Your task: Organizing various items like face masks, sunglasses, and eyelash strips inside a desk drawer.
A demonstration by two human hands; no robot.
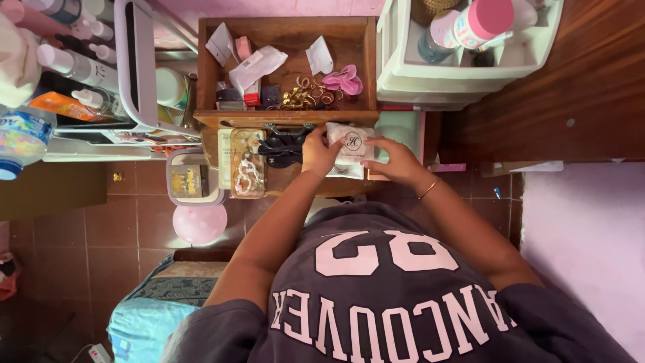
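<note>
Both my hands hold a small white pouch (352, 144) with a round dark emblem, over a lower wooden drawer. My left hand (318, 152) grips its left edge and my right hand (392, 160), with a thin bangle on the wrist, grips its right edge. Just left of the pouch lies a black hair claw clip (281, 149), and further left a clear box (247, 165) with chains and beads. Above, an open wooden drawer (209, 67) holds gold rings (304, 96), a pink clip (344, 80), white paper tags and small boxes.
A white plastic organiser (403, 64) with a pink-capped bottle stands at the upper right. Bottles and tubes fill a white rack (138, 67) at the left. A small clear box (193, 180) and a pink balloon (199, 222) lie below it, over a red tiled floor.
</note>
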